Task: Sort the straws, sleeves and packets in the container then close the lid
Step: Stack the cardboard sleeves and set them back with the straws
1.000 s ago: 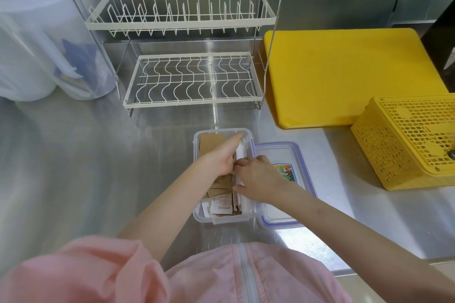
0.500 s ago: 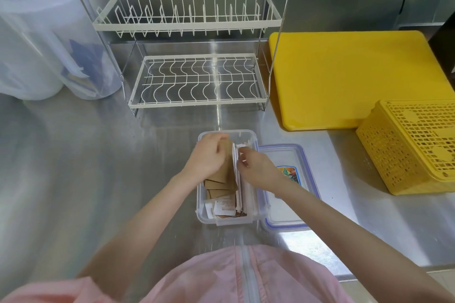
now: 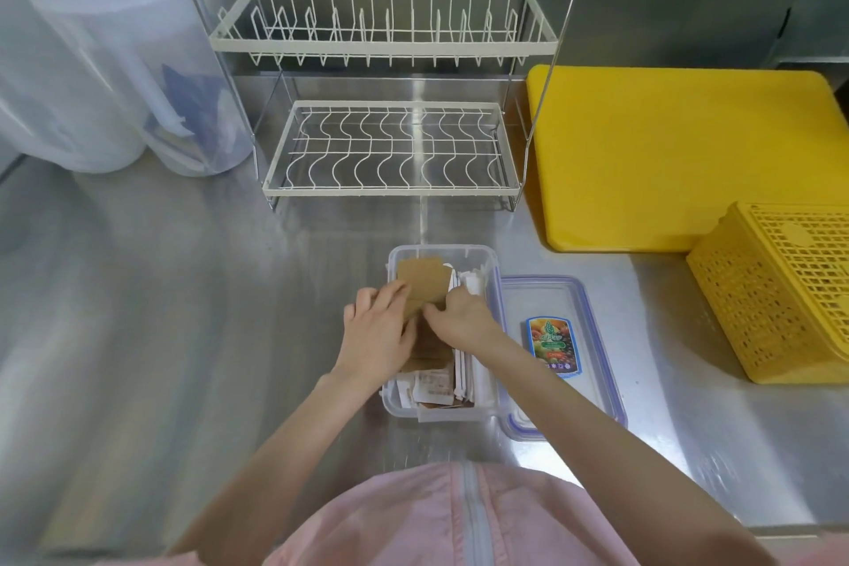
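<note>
I am holding the brown cardboard sleeves (image 3: 422, 285) between both hands, my left hand (image 3: 379, 335) pinching their near left edge and my right hand (image 3: 459, 319) gripping them from the right, over the clear container (image 3: 491, 271) on the counter (image 3: 183, 335). I am judging they should be squared into one stack and kept left, apart from the white straws (image 3: 475, 290) lying along the right wall and the packets (image 3: 429, 386) at the near end. The lid (image 3: 579, 335) is lying just right of the container, waiting

Both hands (image 3: 416, 329) curled, gripping.
</note>
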{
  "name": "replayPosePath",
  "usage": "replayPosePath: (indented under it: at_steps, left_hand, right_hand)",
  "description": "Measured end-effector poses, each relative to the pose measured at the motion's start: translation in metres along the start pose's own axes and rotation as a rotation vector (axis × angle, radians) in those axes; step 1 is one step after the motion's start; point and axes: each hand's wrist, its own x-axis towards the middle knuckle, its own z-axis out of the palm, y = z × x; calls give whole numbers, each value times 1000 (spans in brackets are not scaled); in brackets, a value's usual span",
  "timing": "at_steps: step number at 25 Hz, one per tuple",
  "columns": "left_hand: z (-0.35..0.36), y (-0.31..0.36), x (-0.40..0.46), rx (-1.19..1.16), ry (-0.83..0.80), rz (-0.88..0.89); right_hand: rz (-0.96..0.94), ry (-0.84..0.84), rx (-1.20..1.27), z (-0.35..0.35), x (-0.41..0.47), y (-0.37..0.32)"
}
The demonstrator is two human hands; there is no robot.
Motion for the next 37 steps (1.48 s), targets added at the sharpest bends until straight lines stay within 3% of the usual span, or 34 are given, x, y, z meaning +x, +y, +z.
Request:
replayPosePath:
  at_steps: [8,13,16,18,20,22,24,27,31,37]
  left_hand:
    - [5,-3,-3,-86,5,-8]
    - [-7,-2,1,-144,69,-50]
    - [-17,0,3,-304,180,-75]
    - [-22,3,5,-610,302,-143]
    - [-30,10,6,-1141,168,-257]
    - [-40,20,1,-1621,-138,-312]
    - [-45,28,-4,-1837,-342,-348]
    - [-42,30,-5,-1953,-396,-362]
    - [-41,24,-10,-1930,-418,-399]
    - [-44,16,-15,-1869,-405,-410]
  right_hand:
    - [52,-28,124,0,5,-6]
    - [79,-66,415,-5,10,-11]
    - [85,-2,598,-7,7,-8]
    - [111,-41,801,-17,0,-3]
    - [106,-126,980,-31,-8,4]
    - [50,-169,1046,-42,-16,7]
    - [-10,-173,1056,-45,-23,7]
    - [-79,-88,923,-42,-30,6]
    - [-110,33,651,-45,-31,7]
    - [-63,32,648,-54,-35,16]
